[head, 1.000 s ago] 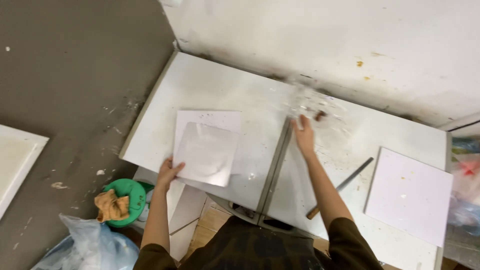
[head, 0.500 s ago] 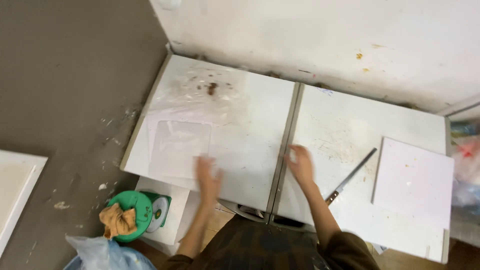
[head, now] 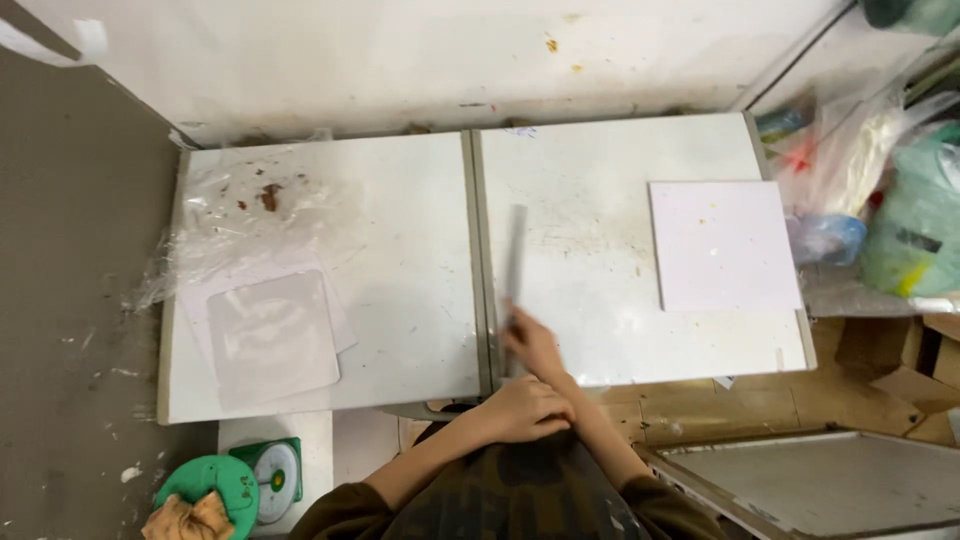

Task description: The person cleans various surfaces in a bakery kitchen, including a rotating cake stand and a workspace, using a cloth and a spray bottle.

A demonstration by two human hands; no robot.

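My right hand (head: 531, 340) grips the near end of a long grey metal strip (head: 516, 255). The strip lies on the right white tabletop (head: 600, 320), just right of the metal seam (head: 478, 260) between the two tops. My left hand (head: 527, 408) is curled shut with nothing in it, at the table's front edge just below my right hand. A white square tile (head: 722, 245) lies at the right end of the table. On the left tabletop (head: 410, 300) a white square board (head: 270, 340) sits under crumpled clear plastic film (head: 250, 215) with brown crumbs on it.
A white wall runs behind the table. Plastic bags and a green bundle (head: 905, 200) crowd the right side. Below the left tabletop stand a green bowl holding a brown rag (head: 205, 495) and a small scale (head: 278, 470). A framed grey panel (head: 830, 480) lies lower right.
The view has swung right. The grey strip went from slanted on the right top to lying along the seam in my right hand. My left hand pulled back from the left top.
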